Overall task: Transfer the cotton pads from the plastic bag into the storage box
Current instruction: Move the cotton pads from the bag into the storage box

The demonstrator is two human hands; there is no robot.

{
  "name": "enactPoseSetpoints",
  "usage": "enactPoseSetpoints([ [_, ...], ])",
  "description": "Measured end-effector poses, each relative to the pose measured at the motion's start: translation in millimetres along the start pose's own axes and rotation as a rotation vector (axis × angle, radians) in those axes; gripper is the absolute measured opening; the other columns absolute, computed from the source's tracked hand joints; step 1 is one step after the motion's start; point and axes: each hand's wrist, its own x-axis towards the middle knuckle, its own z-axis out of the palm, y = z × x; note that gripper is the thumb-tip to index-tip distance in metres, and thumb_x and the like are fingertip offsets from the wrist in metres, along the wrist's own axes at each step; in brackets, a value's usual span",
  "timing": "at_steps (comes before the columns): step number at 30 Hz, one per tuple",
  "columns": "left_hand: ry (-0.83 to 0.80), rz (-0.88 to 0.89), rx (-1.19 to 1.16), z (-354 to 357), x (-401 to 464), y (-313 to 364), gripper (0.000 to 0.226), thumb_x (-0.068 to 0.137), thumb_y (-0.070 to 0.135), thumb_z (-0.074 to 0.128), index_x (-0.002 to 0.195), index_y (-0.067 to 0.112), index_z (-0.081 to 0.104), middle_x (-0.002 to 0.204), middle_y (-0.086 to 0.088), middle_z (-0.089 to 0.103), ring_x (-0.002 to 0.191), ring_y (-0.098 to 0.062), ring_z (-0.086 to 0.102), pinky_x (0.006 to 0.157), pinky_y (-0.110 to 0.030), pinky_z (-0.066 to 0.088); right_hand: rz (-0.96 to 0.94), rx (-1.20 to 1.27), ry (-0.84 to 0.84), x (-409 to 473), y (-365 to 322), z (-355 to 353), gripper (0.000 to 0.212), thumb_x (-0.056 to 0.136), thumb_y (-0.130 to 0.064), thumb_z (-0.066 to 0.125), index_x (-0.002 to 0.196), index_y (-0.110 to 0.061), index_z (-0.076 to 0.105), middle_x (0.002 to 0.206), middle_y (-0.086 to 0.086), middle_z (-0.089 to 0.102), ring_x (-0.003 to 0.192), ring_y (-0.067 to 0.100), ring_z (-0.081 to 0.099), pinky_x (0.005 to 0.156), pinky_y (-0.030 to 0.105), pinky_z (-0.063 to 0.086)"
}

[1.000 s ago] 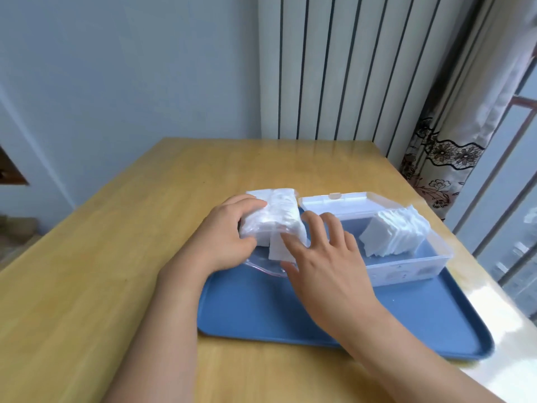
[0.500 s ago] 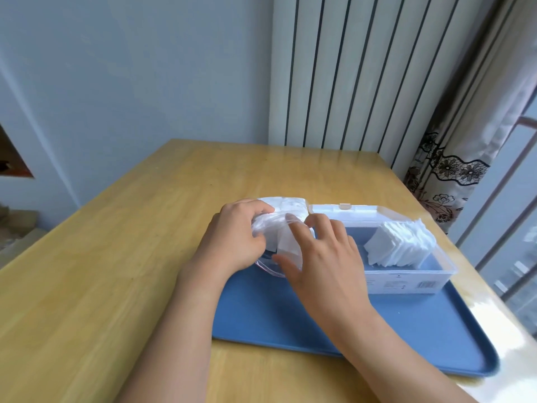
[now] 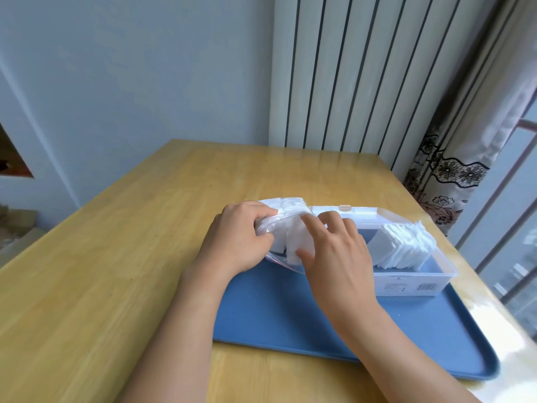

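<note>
My left hand (image 3: 232,239) grips the clear plastic bag (image 3: 279,228) of white square cotton pads at the tray's left edge; my right hand (image 3: 334,251) pinches pads (image 3: 296,245) at its mouth. Risk: the soft stack fans apart mid-transfer, spilling beside the translucent rectangular storage box (image 3: 412,274) onto the blue plastic tray (image 3: 290,315).

White pads (image 3: 402,248) upright in clear box (image 3: 412,279)

The plastic bag (image 3: 286,225) lies left of the storage box (image 3: 412,282) (both on the tray (image 3: 290,318)).
</note>
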Motion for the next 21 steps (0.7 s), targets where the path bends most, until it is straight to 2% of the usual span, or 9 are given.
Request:
enactPoseSetpoints([
  [2,0.016,-0.008,-0.005,1,0,1,0.052,0.067,0.021,0.058,0.114,0.033,0.075,0.119,0.021,0.070,0.098,-0.013,0.067,0.089,-0.034,0.056,0.001,0.026,-0.011,0,0,-2,0.055,0.067,-0.020,0.092,0.115,-0.020,0.065,0.103,0.001,0.062,0.085,0.029,0.058,0.063,0.037,0.050],
  [5,0.024,-0.012,-0.002,0,0,3,0.055,0.064,0.026,0.054,0.114,0.034,0.075,0.119,0.020,0.070,0.099,-0.014,0.067,0.089,-0.034,0.056,0.010,0.064,-0.005,1,-1,-3,0.043,0.082,-0.029,0.081,0.120,-0.020,0.064,0.103,0.001,0.061,0.088,0.029,0.057,0.066,0.039,0.050],
  [9,0.023,0.001,0.019,1,-1,4,0.055,0.063,0.024,0.052,0.112,0.033,0.075,0.116,0.021,0.071,0.100,-0.014,0.066,0.089,-0.034,0.055,-0.015,0.041,-0.039,4,1,-4,0.021,0.090,-0.018,0.071,0.110,-0.015,0.066,0.096,0.004,0.060,0.087,0.032,0.056,0.068,0.041,0.048],
  [13,0.019,-0.011,0.027,2,0,4,0.054,0.062,0.024,0.051,0.110,0.034,0.076,0.113,0.022,0.071,0.096,-0.016,0.066,0.086,-0.035,0.056,0.034,0.135,-0.115,8,5,-6,0.008,0.091,-0.013,0.070,0.098,-0.017,0.070,0.102,0.002,0.059,0.094,0.030,0.054,0.074,0.041,0.047],
  [16,0.026,-0.031,0.032,2,1,3,0.051,0.064,0.025,0.053,0.109,0.036,0.075,0.115,0.021,0.070,0.094,-0.018,0.066,0.085,-0.036,0.056,0.005,0.234,-0.098,7,9,-10,0.009,0.086,-0.011,0.077,0.086,-0.018,0.073,0.099,-0.001,0.060,0.093,0.026,0.053,0.074,0.035,0.045],
  [21,0.025,-0.031,0.033,2,-1,4,0.047,0.068,0.020,0.057,0.110,0.034,0.075,0.119,0.020,0.070,0.096,-0.018,0.066,0.086,-0.036,0.056,-0.025,0.292,-0.156,6,13,-18,0.011,0.087,-0.014,0.078,0.086,-0.025,0.074,0.103,-0.005,0.057,0.099,0.021,0.050,0.073,0.031,0.043],
])
